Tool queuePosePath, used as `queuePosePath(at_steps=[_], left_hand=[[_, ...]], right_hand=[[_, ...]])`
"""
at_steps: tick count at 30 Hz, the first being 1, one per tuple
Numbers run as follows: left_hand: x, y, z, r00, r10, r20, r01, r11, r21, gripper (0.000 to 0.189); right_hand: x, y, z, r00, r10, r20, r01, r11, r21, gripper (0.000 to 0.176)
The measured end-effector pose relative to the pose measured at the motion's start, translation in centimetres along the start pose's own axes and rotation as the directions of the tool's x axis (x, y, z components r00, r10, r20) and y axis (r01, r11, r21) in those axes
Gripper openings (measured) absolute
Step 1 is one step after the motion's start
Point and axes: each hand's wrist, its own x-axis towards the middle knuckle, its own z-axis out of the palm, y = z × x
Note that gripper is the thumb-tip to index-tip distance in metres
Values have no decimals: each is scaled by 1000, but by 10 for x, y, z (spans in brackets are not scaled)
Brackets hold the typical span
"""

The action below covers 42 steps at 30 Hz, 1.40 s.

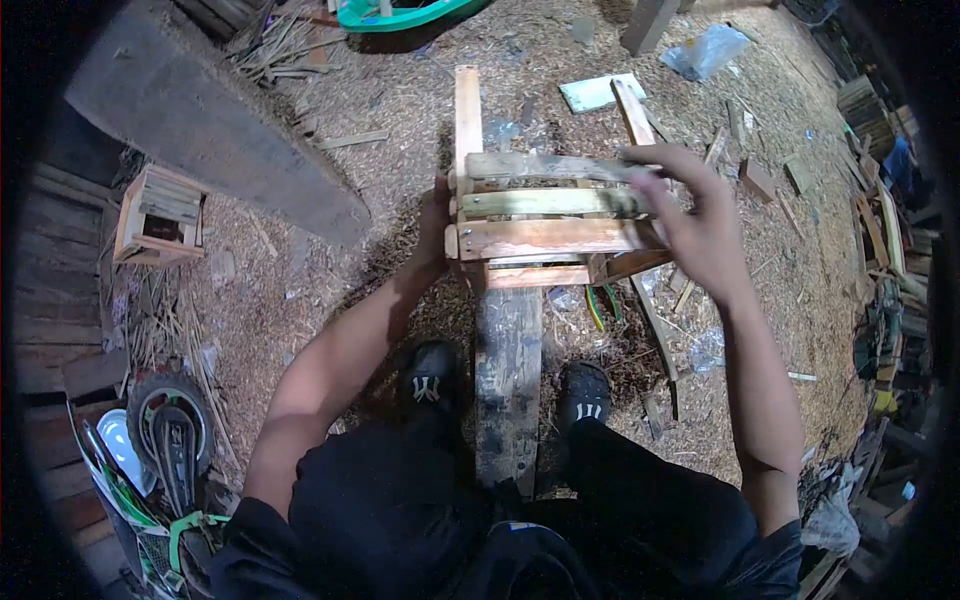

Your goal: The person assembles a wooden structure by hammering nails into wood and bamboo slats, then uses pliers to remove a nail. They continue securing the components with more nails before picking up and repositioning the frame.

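A small slatted wooden frame (pixel 550 238) rests on a narrow dark plank (pixel 508 390) between my feet. Several slats run across it, and two longer posts point away from me. Its top slat (pixel 550 167) is greyer than the reddish one nearest me. My left hand (pixel 436 218) is closed at the frame's left side, in shadow, its fingers partly hidden behind the post. At the other end, my right hand (pixel 700 215) curls its thumb and fingers around the right end of the top slat. Pliers with green and yellow handles (pixel 602 306) lie on the ground below the frame.
Wood shavings and offcuts cover the ground. A thick wooden beam (pixel 220 130) slants in from the upper left, near a small wooden box (pixel 163 217). A green basin (pixel 400 18) and a clear plastic bag (pixel 705 52) lie beyond. A small wheeled bike (pixel 170 440) is at lower left.
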Motion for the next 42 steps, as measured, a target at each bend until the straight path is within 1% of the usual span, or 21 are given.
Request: queuePosePath(at_steps=[2, 6, 10, 12, 13, 17, 18, 20, 21, 22, 24, 25, 26, 28, 29, 30, 32, 33, 36, 38, 42], left_hand=[[1, 3, 6, 1000, -24, -3, 24, 998, -59, 88], [5, 3, 9, 999, -42, -19, 39, 989, -146, 89], [23, -36, -34, 999, -2, -34, -5, 980, -198, 91], [33, -60, -62, 980, -133, 150, 137, 991, -13, 103], [33, -64, -67, 981, -130, 146, 134, 991, -20, 103], [30, -68, -66, 992, -81, 102, 80, 997, 8, 82], [28, -64, -65, 992, -78, 98, 78, 997, 3, 82], [23, -47, -58, 998, -33, 49, 13, 931, 365, 73], [17, -38, -42, 999, 45, -1, -42, 938, 345, 62], [17, -33, -35, 999, 48, -7, -43, 939, 341, 62], [17, -22, -23, 922, 388, -19, -325, 796, 511, 36], [16, -15, -19, 912, 410, -28, -336, 783, 524, 27], [16, -9, -14, 912, 410, -31, -335, 784, 522, 27], [13, 8, 0, 821, 561, -104, -406, 702, 586, 27], [8, 22, 2, 835, 550, -36, -406, 659, 633, 30], [8, 30, 4, 836, 548, -34, -405, 658, 634, 30], [10, 42, 7, 755, 638, 153, -538, 470, 699, 25], [9, 45, 12, 771, 627, 113, -494, 477, 727, 19], [3, 44, 17, 805, 588, 75, -446, 517, 730, 16], [1, 43, 15, 806, 586, 86, -451, 512, 731, 15], [1, 40, 18, 796, 600, 72, -445, 501, 742, 16]], right_hand=[[10, -19, 30, 991, -90, 96, 89, 996, 15, 32], [28, -13, 68, 976, -192, 102, 202, 975, -90, 34], [34, -17, 75, 978, -81, 190, 93, 994, -55, 36], [34, -18, 74, 981, -49, 187, 65, 995, -79, 34], [33, -16, 75, 985, -78, 153, 91, 992, -82, 33], [32, -18, 72, 985, -46, 167, 60, 995, -81, 32], [31, -17, 72, 984, -47, 173, 62, 995, -82, 32], [30, -13, 72, 984, -78, 160, 103, 983, -149, 30], [30, -11, 71, 982, -82, 168, 107, 983, -149, 30], [29, -9, 70, 982, -75, 173, 102, 983, -153, 29], [28, -5, 68, 981, -69, 182, 98, 983, -158, 27], [27, -4, 67, 983, -60, 171, 85, 987, -140, 27], [26, -3, 67, 986, -50, 159, 69, 990, -122, 26], [26, -5, 65, 986, -35, 162, 54, 992, -113, 26], [26, -6, 65, 987, -22, 161, 39, 994, -103, 26], [26, -6, 65, 987, -20, 159, 37, 994, -101, 26], [27, -6, 67, 987, -38, 159, 59, 989, -132, 27], [28, -6, 68, 987, -36, 156, 57, 990, -131, 27], [28, -7, 68, 987, 21, 160, -10, 997, -73, 30], [28, -7, 68, 987, -15, 158, 17, 1000, -10, 31], [27, -3, 66, 986, -53, 157, 55, 998, -12, 29]])
